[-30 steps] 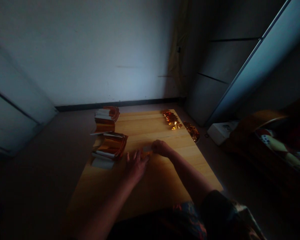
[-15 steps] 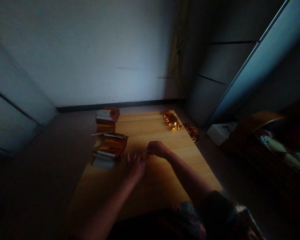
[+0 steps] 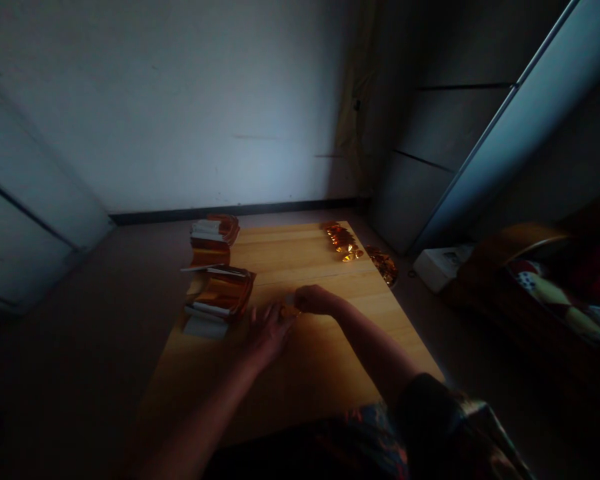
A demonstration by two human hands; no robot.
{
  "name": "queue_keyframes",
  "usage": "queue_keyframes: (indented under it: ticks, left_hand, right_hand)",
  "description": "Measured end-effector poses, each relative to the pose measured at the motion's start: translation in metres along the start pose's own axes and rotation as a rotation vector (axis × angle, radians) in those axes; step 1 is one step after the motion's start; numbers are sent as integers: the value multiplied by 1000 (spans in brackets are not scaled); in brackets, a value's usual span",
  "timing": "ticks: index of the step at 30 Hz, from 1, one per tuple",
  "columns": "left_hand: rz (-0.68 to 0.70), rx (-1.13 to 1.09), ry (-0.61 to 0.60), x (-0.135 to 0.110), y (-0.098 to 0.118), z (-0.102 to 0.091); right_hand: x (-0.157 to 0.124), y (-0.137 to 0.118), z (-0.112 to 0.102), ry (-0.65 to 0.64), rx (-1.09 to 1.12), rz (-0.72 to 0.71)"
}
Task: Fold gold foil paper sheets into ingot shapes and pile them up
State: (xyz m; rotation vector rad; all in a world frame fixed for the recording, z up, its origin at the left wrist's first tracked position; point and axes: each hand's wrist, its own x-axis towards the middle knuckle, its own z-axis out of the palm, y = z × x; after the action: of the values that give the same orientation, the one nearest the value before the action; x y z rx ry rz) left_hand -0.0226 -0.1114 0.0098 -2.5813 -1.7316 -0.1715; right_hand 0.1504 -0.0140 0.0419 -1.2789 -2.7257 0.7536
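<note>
Both of my hands meet at the middle of a low wooden table [image 3: 330, 360]. My left hand [image 3: 266, 328] lies palm down, its fingers apart, pressing on one end of a small gold foil paper [image 3: 289, 311]. My right hand [image 3: 314, 299] is closed in a pinch on the other end of that paper. A stack of gold foil sheets [image 3: 223, 293] lies just left of my left hand, with a second stack [image 3: 213, 239] behind it.
A row of folded gold pieces [image 3: 342, 240] sits at the table's far right corner, and more of them [image 3: 384, 264] lie on the floor beside it. A white box [image 3: 437, 265] and dark furniture stand to the right. A wall runs behind the table.
My right hand lifted slightly at the paper, then came back down onto it. My left hand stayed pressed on the table.
</note>
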Motion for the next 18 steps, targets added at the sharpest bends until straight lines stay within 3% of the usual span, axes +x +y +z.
queue_keyframes:
  ticks: [12, 18]
  left_hand:
    - [-29, -7, 1, 3, 6, -8]
    - [-43, -41, 32, 5, 6, -11]
  right_hand:
    - [-1, 1, 2, 30, 45, 22]
    - [-10, 5, 4, 145, -146, 58]
